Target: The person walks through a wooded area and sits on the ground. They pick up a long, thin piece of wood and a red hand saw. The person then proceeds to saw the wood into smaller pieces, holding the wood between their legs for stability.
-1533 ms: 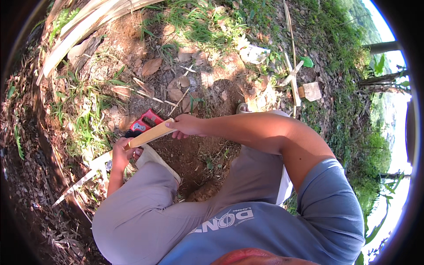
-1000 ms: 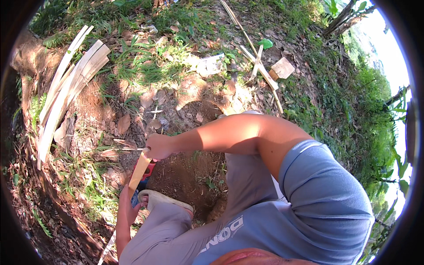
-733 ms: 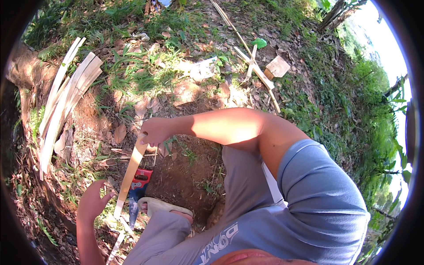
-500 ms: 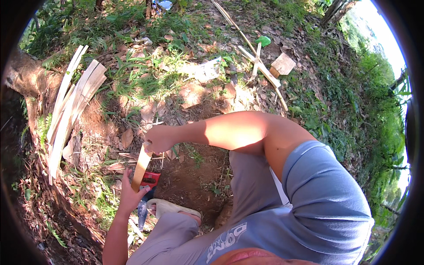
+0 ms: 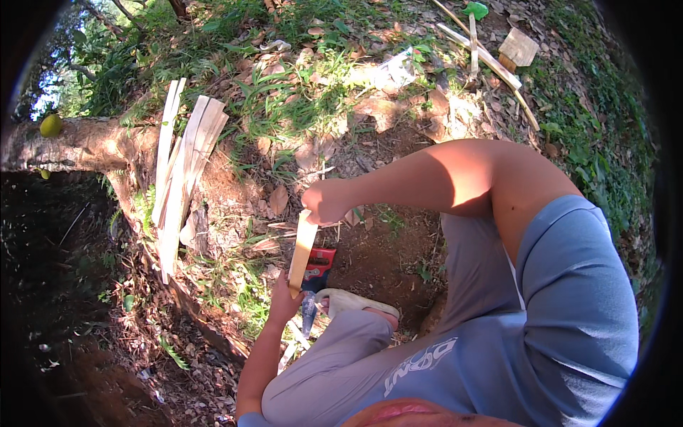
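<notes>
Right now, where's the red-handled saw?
Head view, slightly left of centre: the saw lies on the ground, right of the held wooden strip, by the sandal.

Blue-grey short-sleeved T-shirt (image 5: pixel 562 313), white chest lettering (image 5: pixel 420 364), loose grey trousers (image 5: pixel 331 349), what looks like a pale sandal (image 5: pixel 347 300)

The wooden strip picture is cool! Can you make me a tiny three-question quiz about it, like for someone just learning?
1. Which hand holds the upper end of the flat wooden strip?
2. True or false: the red-handled saw is in the left hand.
3. Where is the stack of long pale strips?
a) on the person's lap
b) to the left of both hands
c) beside the right elbow

Key:
1. The right hand.
2. False; it lies on the ground.
3. b
</notes>
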The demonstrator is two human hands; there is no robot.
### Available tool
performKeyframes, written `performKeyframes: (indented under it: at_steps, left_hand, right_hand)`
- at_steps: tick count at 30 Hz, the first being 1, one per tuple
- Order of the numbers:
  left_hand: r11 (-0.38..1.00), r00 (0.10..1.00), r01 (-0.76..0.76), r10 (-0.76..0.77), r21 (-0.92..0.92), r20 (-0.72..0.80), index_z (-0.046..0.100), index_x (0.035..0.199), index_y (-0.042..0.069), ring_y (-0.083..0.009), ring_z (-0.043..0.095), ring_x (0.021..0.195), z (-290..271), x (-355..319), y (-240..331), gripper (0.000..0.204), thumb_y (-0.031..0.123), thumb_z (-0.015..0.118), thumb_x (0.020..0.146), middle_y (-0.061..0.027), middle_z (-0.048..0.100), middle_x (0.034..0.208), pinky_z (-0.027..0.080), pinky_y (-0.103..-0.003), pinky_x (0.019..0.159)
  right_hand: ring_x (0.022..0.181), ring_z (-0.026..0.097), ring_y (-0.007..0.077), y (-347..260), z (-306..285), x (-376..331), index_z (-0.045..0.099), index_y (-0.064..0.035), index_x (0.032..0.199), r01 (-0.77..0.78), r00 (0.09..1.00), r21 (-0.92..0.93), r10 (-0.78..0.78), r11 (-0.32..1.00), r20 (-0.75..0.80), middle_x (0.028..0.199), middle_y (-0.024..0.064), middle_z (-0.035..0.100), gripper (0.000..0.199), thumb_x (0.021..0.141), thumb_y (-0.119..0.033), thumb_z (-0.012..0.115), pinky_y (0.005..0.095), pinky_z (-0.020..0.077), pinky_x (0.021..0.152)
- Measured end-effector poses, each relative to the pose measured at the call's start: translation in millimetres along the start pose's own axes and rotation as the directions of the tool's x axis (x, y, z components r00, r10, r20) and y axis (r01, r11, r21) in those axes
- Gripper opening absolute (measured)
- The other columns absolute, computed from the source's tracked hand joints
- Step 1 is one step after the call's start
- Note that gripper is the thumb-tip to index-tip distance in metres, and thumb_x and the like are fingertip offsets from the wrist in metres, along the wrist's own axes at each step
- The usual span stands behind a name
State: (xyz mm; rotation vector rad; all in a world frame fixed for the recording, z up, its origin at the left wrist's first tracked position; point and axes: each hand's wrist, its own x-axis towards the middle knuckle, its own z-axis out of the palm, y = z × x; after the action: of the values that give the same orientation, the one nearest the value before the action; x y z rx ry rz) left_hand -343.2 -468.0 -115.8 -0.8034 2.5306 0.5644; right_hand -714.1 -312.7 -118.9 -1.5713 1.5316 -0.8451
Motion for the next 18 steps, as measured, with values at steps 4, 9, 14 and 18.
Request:
performKeyframes:
  at_steps: [4, 9, 14, 18]
  left_hand:
    - [1.000, 1.000, -0.006, 0.006, -0.002, -0.001, 0.038, 0.153, -0.006, -0.0484, 0.063, 0.121, 11, -5, -11, 0.091, 0.024, 0.089, 0.084, -0.0306, 0.063, 0.132, 0.053, -0.052, 0.101]
    - [0.998, 0.999, 0.027, -0.028, 0.049, 0.018, 0.048, 0.144, 0.000, -0.0443, 0.069, 0.110, -2, -5, -2, 0.079, 0.034, 0.087, 0.085, -0.0249, 0.070, 0.119, 0.056, -0.052, 0.093]
    - [0.982, 0.994, 0.109, -0.104, 0.153, -0.041, 0.062, 0.111, 0.004, -0.0385, 0.074, 0.095, -5, 7, -1, 0.048, 0.039, 0.083, 0.086, -0.0194, 0.074, 0.100, 0.059, -0.052, 0.087]
    - [0.974, 1.000, 0.016, -0.009, 0.226, -0.029, 0.063, 0.111, 0.002, -0.0357, 0.075, 0.095, 21, 18, -14, 0.045, 0.033, 0.077, 0.081, -0.0176, 0.074, 0.103, 0.059, -0.050, 0.089]
  right_hand:
    - [0.058, 0.063, 0.0268, -14, -3, -6, 0.068, -0.0028, 0.060, -0.044, 0.999, -0.003, 0.044, 0.999, -0.017, 0.060, 0.0093, 0.065, 0.044, 0.092, -0.032, 0.061, 0.0452, 0.0474, 0.061]
    - [0.072, 0.074, 0.0310, -13, 6, 0, 0.071, 0.0013, 0.085, -0.116, 0.993, -0.073, 0.113, 0.991, -0.033, 0.073, 0.0139, 0.072, 0.038, 0.095, -0.035, 0.065, 0.0458, 0.0560, 0.070]
    - [0.093, 0.074, 0.0407, -34, -15, -24, 0.067, 0.0044, 0.105, -0.124, 0.991, 0.004, 0.124, 0.992, -0.040, 0.095, 0.0254, 0.073, 0.043, 0.099, -0.039, 0.067, 0.0502, 0.0561, 0.081]
    - [0.083, 0.074, 0.0389, -46, -16, -20, 0.065, 0.0033, 0.105, -0.174, 0.984, -0.060, 0.175, 0.983, 0.026, 0.085, 0.0216, 0.072, 0.038, 0.101, -0.034, 0.068, 0.0490, 0.0545, 0.074]
